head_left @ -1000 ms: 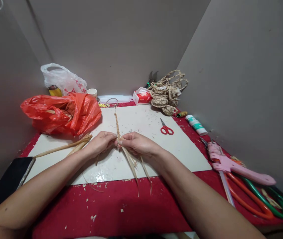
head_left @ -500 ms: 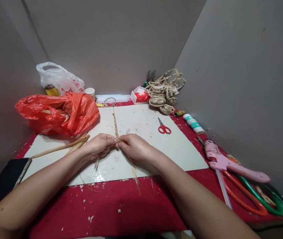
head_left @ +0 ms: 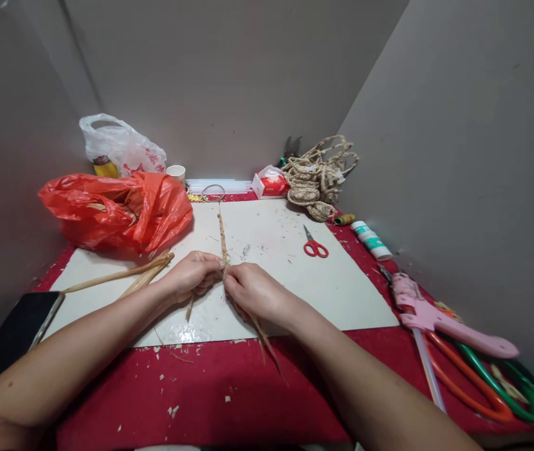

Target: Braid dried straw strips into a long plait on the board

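Note:
A narrow braid of dry tan plant fibre (head_left: 222, 235) runs away from me over the white board (head_left: 271, 232), reaching toward a thin ring (head_left: 213, 193). My left hand (head_left: 197, 274) is closed at the braid's near end, thumb and fingers pinched together. Close against it, my right hand (head_left: 254, 289) is closed on the same end. Loose strands hang below both hands, the longer ones under the right. Exactly which strand each hand grips is hidden by the fingers. Flat fibre strips (head_left: 147, 275) lie on the board beyond my left forearm.
Red-handled scissors (head_left: 316, 243) lie on the board's right. A red plastic bag (head_left: 121, 213) sits at left, a phone (head_left: 17, 326) below it. Rope coils (head_left: 316, 178) and a tissue box (head_left: 269, 183) stand behind. A pink glue gun (head_left: 450, 322) lies right, over large orange and green handles.
The whole view has shifted slightly, so things appear further right. My right hand has turned a little, and its hanging strands swing right. Both hands stay at the braid's end.

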Demonstrator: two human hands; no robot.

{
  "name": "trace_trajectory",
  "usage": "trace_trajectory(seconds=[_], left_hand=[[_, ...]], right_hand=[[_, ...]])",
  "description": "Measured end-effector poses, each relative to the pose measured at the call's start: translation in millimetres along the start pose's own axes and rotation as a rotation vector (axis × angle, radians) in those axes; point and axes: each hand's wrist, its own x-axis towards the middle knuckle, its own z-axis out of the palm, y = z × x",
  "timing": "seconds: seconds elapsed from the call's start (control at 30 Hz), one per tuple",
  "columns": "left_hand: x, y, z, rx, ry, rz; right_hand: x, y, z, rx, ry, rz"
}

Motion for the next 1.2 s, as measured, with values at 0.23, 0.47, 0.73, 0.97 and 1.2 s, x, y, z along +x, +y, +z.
trace_trajectory(seconds=[0.23,0.47,0.73,0.97,1.2], left_hand=[[-2,-1,1.8,0.019,0.018,0.035],[-1,-2,-3.6,-0.027,-0.059,0.020],[-2,-1,-2.7,0.007,-0.061,0.044],[-1,-4,-8.6,0.181,-0.094,0.130],[-18,31,-12.9,0.517,-0.137,0.049]], right_hand=[[-10,-7,-4,-0.312,-0.033,-0.079],[-1,4,-30,0.124,0.204,-0.044],[24,24,0,0.459,-0.129,0.081],[28,29,-7,0.471,-0.235,0.149],[25,28,-9,0.782,-0.331,0.141]])
